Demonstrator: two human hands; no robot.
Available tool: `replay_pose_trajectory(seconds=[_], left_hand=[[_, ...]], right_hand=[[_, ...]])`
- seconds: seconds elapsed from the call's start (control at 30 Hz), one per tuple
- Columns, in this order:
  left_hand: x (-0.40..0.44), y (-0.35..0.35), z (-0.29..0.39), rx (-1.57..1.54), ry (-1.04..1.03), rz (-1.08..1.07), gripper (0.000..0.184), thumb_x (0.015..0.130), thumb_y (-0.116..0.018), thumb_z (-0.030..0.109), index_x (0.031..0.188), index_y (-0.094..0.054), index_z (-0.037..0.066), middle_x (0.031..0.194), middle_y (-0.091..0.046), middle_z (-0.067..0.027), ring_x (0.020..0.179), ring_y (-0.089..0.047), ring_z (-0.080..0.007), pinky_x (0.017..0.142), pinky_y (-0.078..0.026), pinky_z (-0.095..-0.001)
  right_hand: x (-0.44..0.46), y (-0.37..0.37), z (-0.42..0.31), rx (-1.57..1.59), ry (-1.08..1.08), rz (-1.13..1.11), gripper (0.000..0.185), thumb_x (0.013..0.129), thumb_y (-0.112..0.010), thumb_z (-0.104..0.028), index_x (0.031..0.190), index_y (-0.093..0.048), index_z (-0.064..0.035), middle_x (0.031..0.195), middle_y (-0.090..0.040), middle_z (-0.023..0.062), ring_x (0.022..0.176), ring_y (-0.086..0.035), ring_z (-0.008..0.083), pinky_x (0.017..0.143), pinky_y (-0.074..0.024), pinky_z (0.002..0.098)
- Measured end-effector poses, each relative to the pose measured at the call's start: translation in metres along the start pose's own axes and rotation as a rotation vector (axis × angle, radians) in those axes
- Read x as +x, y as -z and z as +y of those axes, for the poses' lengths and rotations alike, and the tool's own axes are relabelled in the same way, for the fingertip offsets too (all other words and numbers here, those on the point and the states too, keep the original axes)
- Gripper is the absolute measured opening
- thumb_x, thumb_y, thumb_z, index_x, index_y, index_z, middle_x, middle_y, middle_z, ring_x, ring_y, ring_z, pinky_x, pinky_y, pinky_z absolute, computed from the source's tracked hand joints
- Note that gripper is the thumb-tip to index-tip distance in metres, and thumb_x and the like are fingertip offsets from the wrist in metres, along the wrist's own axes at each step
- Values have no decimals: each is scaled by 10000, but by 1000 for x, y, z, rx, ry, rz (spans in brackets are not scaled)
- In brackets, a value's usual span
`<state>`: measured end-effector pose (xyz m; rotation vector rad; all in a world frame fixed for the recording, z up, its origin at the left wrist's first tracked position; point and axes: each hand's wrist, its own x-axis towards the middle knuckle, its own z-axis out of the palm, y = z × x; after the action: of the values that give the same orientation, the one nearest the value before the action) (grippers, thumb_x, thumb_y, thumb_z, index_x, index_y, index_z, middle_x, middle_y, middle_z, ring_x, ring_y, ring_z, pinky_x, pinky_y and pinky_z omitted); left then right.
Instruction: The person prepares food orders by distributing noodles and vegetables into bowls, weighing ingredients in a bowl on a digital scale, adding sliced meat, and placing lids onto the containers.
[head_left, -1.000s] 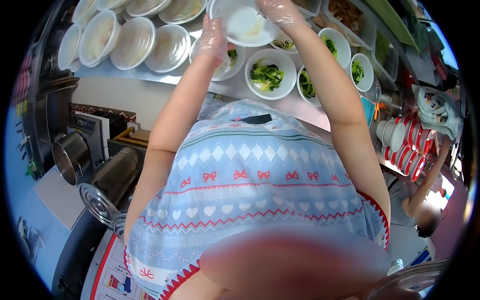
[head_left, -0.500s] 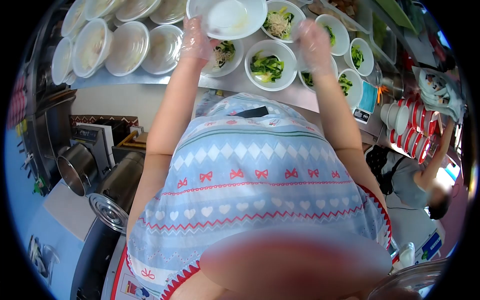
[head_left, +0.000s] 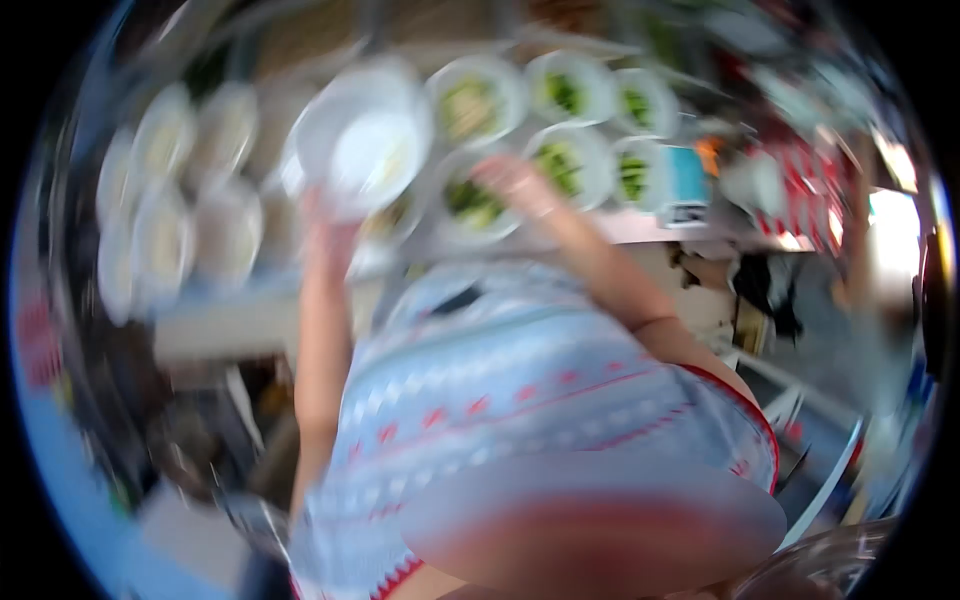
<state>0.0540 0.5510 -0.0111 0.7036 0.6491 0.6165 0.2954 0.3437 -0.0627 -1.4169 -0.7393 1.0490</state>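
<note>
My left hand point(head_left: 328, 222), in a clear glove, grips the near rim of a white plastic bowl point(head_left: 340, 100). The bowl's inside faces me, with a faint yellowish smear on it. My right hand point(head_left: 512, 182), also gloved, is over the right edge of a bowl of leafy greens point(head_left: 470, 205); motion blur smears its fingers. Behind that stands a bowl of greens with a pale shredded topping point(head_left: 470, 108). Partly hidden by the held bowl and my left hand is another filled bowl point(head_left: 388, 222).
More bowls of greens point(head_left: 562, 92) stand to the right, beside a turquoise-topped device point(head_left: 684, 178). Several lidded bowls point(head_left: 226, 232) fill the left of the counter point(head_left: 640, 228). Red-and-white stacked bowls point(head_left: 805, 190) are at far right. Trays of food line the back.
My view has turned and blurred. My right hand has shifted left among the bowls of greens. The white bowl stays in my left hand and shows more of its inside.
</note>
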Motion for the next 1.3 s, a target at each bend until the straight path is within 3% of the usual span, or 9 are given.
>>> replay_pose_trajectory(seconds=[0.03, 0.3, 0.4, 0.6, 0.73, 0.83, 0.93, 1.1, 1.3], left_hand=[[-9, 6, 8, 30, 37, -20, 602, 941, -403, 400, 1427, -295, 61, 1431, -375, -150, 1312, -376, -333, 1063, -339, -509], [-28, -23, 33, 80, 80, 235, 623, 908, -372, 356, 1445, -251, 63, 1409, -370, -178, 1246, -448, -361, 951, -474, -492], [-21, -26, 20, 66, 89, 206, 616, 908, -370, 356, 1439, -257, 67, 1395, -383, -178, 1222, -473, -360, 913, -501, -483], [-16, -37, 25, 63, 138, 146, 618, 905, -406, 372, 1440, -262, 97, 1399, -385, -155, 1213, -479, -336, 887, -521, -459], [-11, -22, 28, 51, 184, 37, 600, 905, -418, 362, 1437, -281, 122, 1398, -392, -133, 1208, -480, -317, 888, -517, -454], [-13, -23, 30, 62, 186, 75, 593, 906, -415, 357, 1433, -289, 117, 1390, -402, -128, 1201, -487, -310, 878, -518, -451], [-17, -35, 40, 114, 228, 66, 565, 922, -383, 387, 1415, -333, 118, 1379, -441, -107, 1201, -485, -285, 903, -494, -439], [-11, -4, 41, 60, 222, 53, 577, 921, -406, 378, 1425, -307, 113, 1423, -377, -115, 1263, -414, -315, 971, -448, -465], [-30, 22, 56, 44, 200, -17, 615, 899, -418, 392, 1439, -299, 122, 1429, -376, -114, 1286, -408, -315, 975, -445, -498]], right_hand=[[-3, -18, -19, -701, 116, 72, 221, 930, -574, -264, 1049, -648, -93, 1045, -649, 47, 968, -595, 157, 881, -474, 321], [14, -47, -42, 53, -38, -5, 280, 880, -599, -296, 1057, -604, -79, 1009, -654, 91, 848, -618, 223, 777, -488, 348], [8, -25, -34, -553, -109, -5, 336, 881, -591, -289, 1138, -558, -75, 1006, -643, 62, 844, -613, 201, 748, -490, 330], [-11, -11, -15, 700, -311, 348, 115, 865, -581, -220, 869, -537, -114, 715, -465, 10, 546, -374, 118, 475, -312, 266], [-30, -15, -34, 1503, -177, 41, 361, 938, -471, -399, 1039, -552, -62, 933, -573, 94, 755, -566, 240, 652, -499, 332], [-45, -21, -51, 1687, 16, -14, 538, 979, -270, -480, 1328, -446, -111, 1353, -463, 172, 1142, -514, 332, 1017, -387, 484], [-52, -25, -50, 1670, 115, -9, 538, 978, -275, -474, 1334, -444, -107, 1384, -433, 152, 1166, -483, 328, 1035, -367, 466], [-50, -42, -27, 1706, 125, 34, 236, 881, -529, -255, 894, -615, -37, 878, -653, 93, 871, -633, 255, 849, -504, 384], [-56, -67, -16, 1760, 51, 111, 134, 859, -528, -161, 760, -548, -72, 747, -537, 31, 693, -540, 156, 664, -485, 289]])
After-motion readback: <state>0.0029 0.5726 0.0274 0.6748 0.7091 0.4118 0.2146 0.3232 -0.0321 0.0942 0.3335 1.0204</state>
